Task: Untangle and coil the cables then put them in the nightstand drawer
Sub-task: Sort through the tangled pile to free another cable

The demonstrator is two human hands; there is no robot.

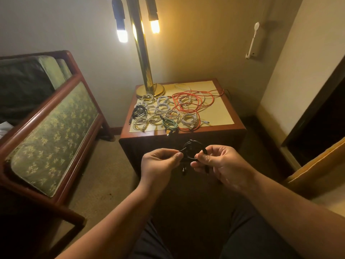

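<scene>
At lower centre, the left hand (160, 162) pinches the loose end of a thin black cable (193, 147). The right hand (219, 165) grips its small coil in mid-air, probably to wrap the tail. Above, on the brown wooden nightstand (239, 126), small white cable coils (162, 108) crowd against a sprawling, uncoiled orange cable (195, 101).

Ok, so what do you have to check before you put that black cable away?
1. Is the black cable looped into a coil: ok.
2. Do both hands hold it: ok, the left hand pinches a strand and the right hand grips the loop.
3. Are the loose ends tucked in: not ok, they hang below the hands.
4. Is the drawer of the nightstand open: cannot tell, its front is dark.
5. Is the orange cable coiled: not ok, it sprawls across the top.
</scene>
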